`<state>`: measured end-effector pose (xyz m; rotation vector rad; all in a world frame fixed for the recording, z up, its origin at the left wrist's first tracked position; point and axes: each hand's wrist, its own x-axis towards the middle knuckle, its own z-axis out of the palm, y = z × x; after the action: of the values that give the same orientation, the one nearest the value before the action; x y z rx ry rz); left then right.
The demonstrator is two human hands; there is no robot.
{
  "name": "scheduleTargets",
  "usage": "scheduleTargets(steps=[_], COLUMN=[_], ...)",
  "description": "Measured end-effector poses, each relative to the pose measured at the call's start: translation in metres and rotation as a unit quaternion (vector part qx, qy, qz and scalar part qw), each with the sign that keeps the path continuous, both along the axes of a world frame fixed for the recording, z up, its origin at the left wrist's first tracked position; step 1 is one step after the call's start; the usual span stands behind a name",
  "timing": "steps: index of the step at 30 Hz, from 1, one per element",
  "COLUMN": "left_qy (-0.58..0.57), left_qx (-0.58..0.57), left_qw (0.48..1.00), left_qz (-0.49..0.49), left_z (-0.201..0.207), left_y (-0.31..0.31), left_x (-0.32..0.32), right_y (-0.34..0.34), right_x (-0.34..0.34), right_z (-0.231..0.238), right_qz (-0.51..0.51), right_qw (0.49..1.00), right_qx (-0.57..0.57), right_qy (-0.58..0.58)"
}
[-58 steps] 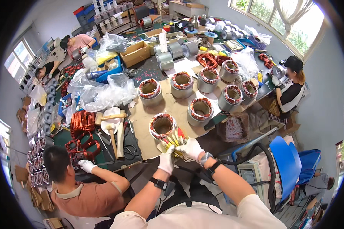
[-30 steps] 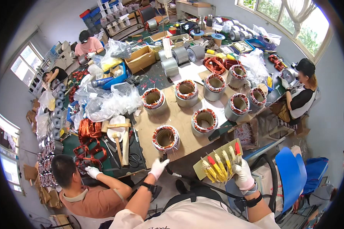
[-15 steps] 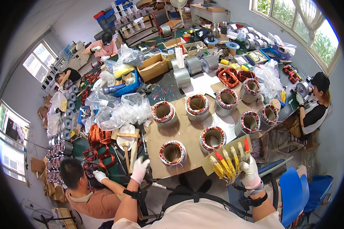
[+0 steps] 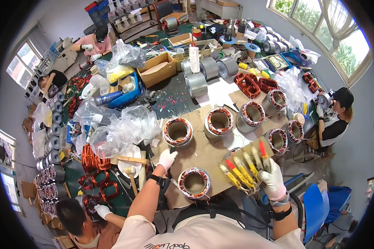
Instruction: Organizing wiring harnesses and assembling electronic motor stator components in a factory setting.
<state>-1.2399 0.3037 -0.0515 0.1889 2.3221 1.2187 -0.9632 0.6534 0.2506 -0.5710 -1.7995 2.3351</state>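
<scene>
My right hand (image 4: 272, 179), in a white glove, grips a brown board (image 4: 232, 167) with several yellow clip leads (image 4: 244, 170), some with red ends, fanned out across it. My left hand (image 4: 167, 161), gloved too, is over the cardboard's left edge with its fingers curled together; whatever they hold is too small to make out. It is between two wound motor stators: one (image 4: 178, 132) just beyond it, another (image 4: 194, 183) nearer my body. More stators with orange windings, such as one (image 4: 218, 123) in the middle, stand upright on the cardboard (image 4: 212, 166). The board partly hides one.
Left of the cardboard lie clear plastic bags (image 4: 129, 128), copper coils (image 4: 94, 157) and a wooden mallet (image 4: 131, 170). A co-worker (image 4: 81, 220) sits close at my left, another (image 4: 340, 112) at the far right. A blue chair (image 4: 318, 207) stands by my right arm.
My left hand has moved forward and right, over the cardboard, beside the stators. The right hand still holds the board and clip leads, now covering most of a stator. The view has shifted.
</scene>
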Motion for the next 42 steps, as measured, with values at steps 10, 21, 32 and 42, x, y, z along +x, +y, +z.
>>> scheduleTargets(steps=[10,21,32,42], left_qy=[0.209,0.204,0.172,0.086], left_qx=[-0.028,0.065,0.183,0.184], left_qw=[0.974,0.972,0.955,0.97], left_qz=[-0.077,-0.096,-0.158,-0.133], left_z=[0.109,0.133,0.186,0.183], left_y=[0.036,0.093,0.104,0.084], left_x=[0.02,-0.011,0.017,0.028], right_y=[-0.031,-0.027,-0.025,-0.038], right_x=[-0.091,-0.116,-0.109,-0.116], right_z=[-0.072,-0.08,-0.092,-0.103], right_qz=[0.08,0.094,0.072,0.095], right_qw=[0.993,0.993,0.991,0.982], right_qx=[0.031,-0.01,0.018,0.02], right_qy=[-0.077,-0.068,-0.109,-0.164])
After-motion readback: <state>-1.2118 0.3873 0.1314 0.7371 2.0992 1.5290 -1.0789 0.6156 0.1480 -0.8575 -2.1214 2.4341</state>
